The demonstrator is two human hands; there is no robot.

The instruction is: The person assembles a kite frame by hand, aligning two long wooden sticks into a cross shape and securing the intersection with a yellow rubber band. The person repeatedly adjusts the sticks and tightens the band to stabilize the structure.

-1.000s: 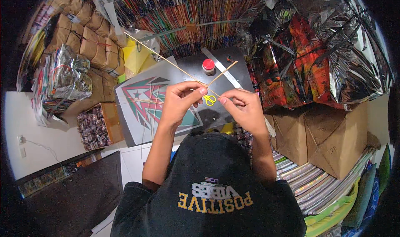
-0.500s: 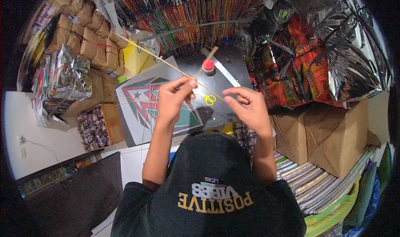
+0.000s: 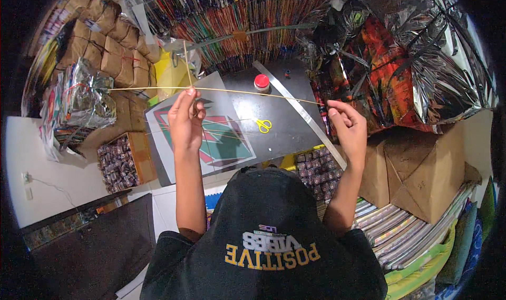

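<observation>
Two thin bamboo sticks (image 3: 242, 92) cross just above my left hand (image 3: 185, 118), which pinches them where they meet. The longer one lies nearly level and bows slightly; the shorter one points away from me. At the long stick's right end, my right hand (image 3: 349, 123) has thumb and forefinger drawn together. Whether these fingertips grip the stick or something finer cannot be made out. Below the sticks, a patterned sheet in red, green and white (image 3: 226, 136) lies on the dark table (image 3: 279, 142), with several more thin sticks across it.
Yellow-handled scissors (image 3: 263, 125) and a red-lidded jar (image 3: 262, 83) stand on the table. A metal ruler (image 3: 300, 107) slants across its right side. Wrapped bundles (image 3: 113, 55) crowd the left, shiny plastic (image 3: 390, 73) the right, and a cardboard box (image 3: 421, 168) the near right.
My hands have moved apart, left hand leftward and right hand rightward. The crossed sticks have turned, so the long one now lies nearly level and the short one points away.
</observation>
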